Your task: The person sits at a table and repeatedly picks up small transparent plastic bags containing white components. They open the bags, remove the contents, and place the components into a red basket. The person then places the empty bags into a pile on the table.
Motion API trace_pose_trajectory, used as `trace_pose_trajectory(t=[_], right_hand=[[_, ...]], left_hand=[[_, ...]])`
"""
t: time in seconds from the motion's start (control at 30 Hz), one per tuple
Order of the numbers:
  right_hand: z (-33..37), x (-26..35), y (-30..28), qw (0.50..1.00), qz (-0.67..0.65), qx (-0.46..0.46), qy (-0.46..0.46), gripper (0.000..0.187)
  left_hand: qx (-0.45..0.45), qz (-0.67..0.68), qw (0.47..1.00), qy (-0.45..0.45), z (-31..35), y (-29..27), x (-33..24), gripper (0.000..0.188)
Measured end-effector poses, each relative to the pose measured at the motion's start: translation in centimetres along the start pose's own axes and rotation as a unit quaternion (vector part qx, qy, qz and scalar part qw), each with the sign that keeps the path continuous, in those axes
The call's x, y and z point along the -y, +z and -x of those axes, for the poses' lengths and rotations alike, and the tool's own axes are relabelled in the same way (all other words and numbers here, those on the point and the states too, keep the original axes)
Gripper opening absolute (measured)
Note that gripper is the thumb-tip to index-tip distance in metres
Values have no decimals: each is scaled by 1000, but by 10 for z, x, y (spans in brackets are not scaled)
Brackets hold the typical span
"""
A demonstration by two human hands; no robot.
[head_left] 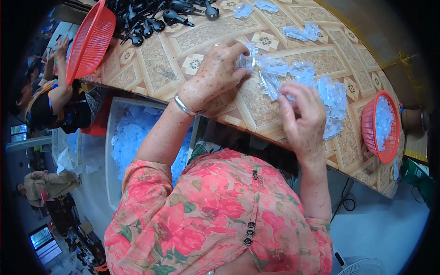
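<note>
Two hands work over a heap of clear plastic pieces (302,80) spread on the patterned table (169,59). The left hand (219,71) lies knuckles-up at the heap's left edge, fingers curled around one clear piece (247,59) — closed on it, though the grip itself is hidden under the fingers. The right hand (302,117) hovers at the near side of the heap with fingertips pinched together on another small clear bit (288,97); what exactly it pinches is too small to tell.

By the look of it, the step in hand is picking and pairing pieces from the heap — a sorting or fitting stage, well in progress. A next move would call for bringing both hands together, keeping the slippery bits aligned.

Nearby stand a red basket (388,151) holding clear pieces at the right, a tilted red basket (89,41) at the left, and black parts (156,18) at the table's far side.
</note>
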State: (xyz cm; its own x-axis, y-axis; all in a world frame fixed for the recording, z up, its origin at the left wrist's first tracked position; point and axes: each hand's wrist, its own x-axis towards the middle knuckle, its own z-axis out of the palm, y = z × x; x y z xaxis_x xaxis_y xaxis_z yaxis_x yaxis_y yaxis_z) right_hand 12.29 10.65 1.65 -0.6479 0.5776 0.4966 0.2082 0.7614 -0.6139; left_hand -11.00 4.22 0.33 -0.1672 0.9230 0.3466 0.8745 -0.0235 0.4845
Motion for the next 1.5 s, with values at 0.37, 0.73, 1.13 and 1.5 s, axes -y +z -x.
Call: trace_pose_trajectory(t=[0.37, 0.73, 1.13, 1.5], right_hand=[[-49, -47, 19, 972, 215, 91, -35, 32], [-37, -31, -11, 993, 109, 28, -27, 31], [-17, -26, -10, 990, -10, -119, 72, 39], [-1, 1, 9, 995, 7, -39, -94, 45]], left_hand=[[-1, 180, 980, -88, 26, -11, -14, 67], [-42, 66, 996, -49, 36, -6, -18, 84], [43, 498, 830, -247, 32, 10, -54, 62], [-66, 806, 550, -209, 29, 47, -73, 25]])
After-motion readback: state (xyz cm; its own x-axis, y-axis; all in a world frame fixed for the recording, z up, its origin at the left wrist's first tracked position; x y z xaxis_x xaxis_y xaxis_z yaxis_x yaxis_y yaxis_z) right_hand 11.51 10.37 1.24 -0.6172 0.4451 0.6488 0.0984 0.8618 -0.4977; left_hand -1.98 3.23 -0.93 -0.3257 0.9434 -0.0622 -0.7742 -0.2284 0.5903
